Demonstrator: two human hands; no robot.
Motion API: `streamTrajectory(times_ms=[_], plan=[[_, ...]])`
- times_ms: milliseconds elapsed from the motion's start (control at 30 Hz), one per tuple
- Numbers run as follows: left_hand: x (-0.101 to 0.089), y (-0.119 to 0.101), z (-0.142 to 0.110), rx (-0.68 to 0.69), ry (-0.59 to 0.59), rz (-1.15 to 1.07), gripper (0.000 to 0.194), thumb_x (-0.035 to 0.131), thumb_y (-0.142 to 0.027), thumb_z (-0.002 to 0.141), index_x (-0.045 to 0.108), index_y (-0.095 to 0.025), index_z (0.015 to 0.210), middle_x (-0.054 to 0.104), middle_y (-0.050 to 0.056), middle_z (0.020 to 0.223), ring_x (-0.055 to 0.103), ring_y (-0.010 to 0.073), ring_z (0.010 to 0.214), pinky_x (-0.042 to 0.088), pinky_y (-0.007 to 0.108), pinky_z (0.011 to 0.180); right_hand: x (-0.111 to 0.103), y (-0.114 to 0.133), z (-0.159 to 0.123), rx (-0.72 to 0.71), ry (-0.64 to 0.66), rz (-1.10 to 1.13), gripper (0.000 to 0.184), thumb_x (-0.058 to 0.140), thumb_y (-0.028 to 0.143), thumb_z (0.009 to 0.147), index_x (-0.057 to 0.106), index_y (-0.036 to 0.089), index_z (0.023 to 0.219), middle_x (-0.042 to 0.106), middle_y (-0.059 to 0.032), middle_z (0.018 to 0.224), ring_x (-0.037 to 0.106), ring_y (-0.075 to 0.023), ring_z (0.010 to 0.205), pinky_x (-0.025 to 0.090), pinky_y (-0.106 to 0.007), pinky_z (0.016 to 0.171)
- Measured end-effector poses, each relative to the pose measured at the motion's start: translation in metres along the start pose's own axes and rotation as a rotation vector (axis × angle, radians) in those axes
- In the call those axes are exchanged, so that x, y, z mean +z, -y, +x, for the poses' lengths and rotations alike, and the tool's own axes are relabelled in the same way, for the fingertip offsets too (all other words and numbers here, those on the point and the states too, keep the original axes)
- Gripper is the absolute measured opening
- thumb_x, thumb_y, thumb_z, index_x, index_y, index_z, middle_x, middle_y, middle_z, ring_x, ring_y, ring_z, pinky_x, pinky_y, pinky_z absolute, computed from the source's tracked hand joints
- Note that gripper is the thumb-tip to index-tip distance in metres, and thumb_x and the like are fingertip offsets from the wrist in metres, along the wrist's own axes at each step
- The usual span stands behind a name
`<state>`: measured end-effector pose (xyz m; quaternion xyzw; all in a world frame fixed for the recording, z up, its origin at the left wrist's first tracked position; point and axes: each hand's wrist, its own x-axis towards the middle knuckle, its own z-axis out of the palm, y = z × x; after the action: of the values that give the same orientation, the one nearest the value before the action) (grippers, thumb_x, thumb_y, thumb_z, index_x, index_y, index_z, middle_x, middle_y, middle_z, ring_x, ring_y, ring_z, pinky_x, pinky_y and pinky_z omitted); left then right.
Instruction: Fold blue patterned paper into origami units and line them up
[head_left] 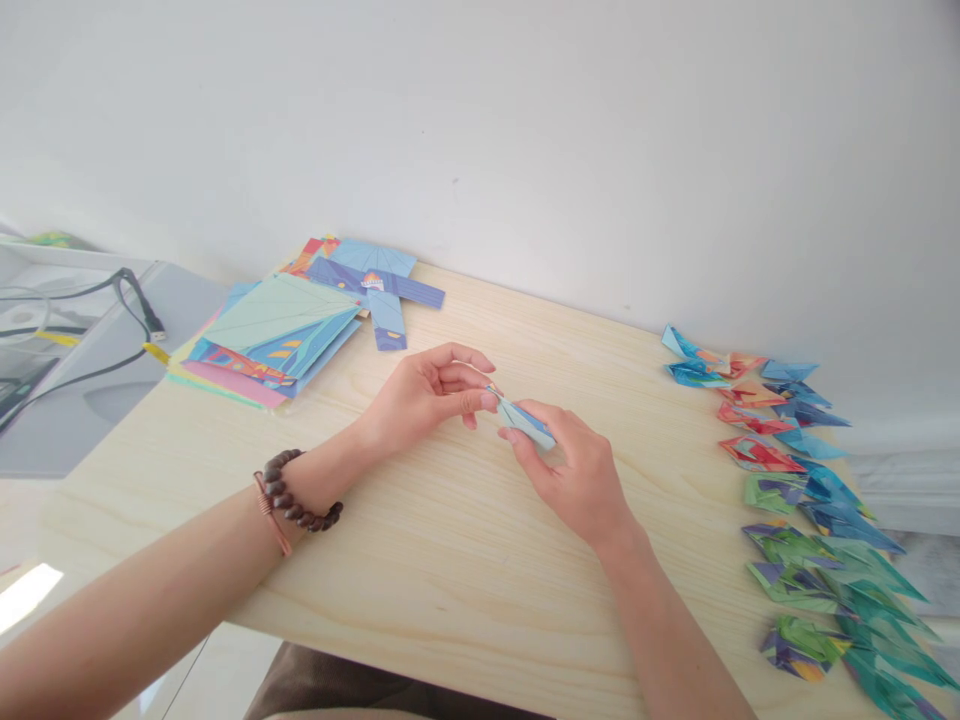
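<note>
Origami paper point(531, 426): a narrow, pale-blue folded piece, held above the middle of the tabletop point(465, 560), bridging our two hands.
Left hand point(435, 388): thumb and fingertips pinched on the small patterned end, other fingers loosely curled.
Right hand point(574, 458): clamped on the broader end, index along the upper edge, thumb on the lower; the hands sit near each other without touching.
Weight: we judge it next to nothing, so fingertips alone can carry it.
Stiffness: its layers should make it firmer than one sheet, yet a hard squeeze could still bend or crease it.
Surface: it looks smooth and might slide a little; we cannot tell its finish.
Fragile spot: the slender end, likeliest to crumple or tear.
Best hold: a flat pinch across the broader end, with only light pressure at the slender one.
Square sheets point(281, 310): piled at the tabletop's back left.
Paper strips point(424, 291): crossed at the tabletop's back, just beside that pile.
Origami figures point(761, 453): ranged along the tabletop's right side.
</note>
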<state>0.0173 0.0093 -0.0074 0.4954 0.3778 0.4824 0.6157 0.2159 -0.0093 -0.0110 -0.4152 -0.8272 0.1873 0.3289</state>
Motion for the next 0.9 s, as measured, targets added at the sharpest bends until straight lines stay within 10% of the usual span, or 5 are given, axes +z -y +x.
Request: streamTrajectory(times_ms=[433, 900], plan=[[0.000, -0.004, -0.002, 0.052, 0.079, -0.005, 0.008, 0.066, -0.015, 0.077, 0.060, -0.011, 0.082, 0.066, 0.001, 0.074, 0.063, 0.0101, 0.061, 0.054, 0.022, 0.058, -0.003, 0.010, -0.002, 0.187, 0.062, 0.242, 0.026, 0.058, 0.025, 0.082, 0.054, 0.025, 0.108, 0.071, 0.0018, 0.089, 0.066, -0.0138, 0.078, 0.050, -0.027, 0.072], [-0.003, -0.005, -0.007, 0.156, 0.095, 0.253, 0.017, 0.072, -0.020, 0.071, 0.064, -0.013, 0.085, 0.066, 0.003, 0.081, 0.065, 0.0132, 0.070, 0.057, 0.022, 0.061, -0.009, 0.010, 0.004, 0.552, 0.176, 1.033, 0.028, 0.058, 0.025, 0.083, 0.051, 0.022, 0.110, 0.065, 0.0023, 0.062, 0.054, -0.0078, 0.048, 0.045, -0.020, 0.050]])
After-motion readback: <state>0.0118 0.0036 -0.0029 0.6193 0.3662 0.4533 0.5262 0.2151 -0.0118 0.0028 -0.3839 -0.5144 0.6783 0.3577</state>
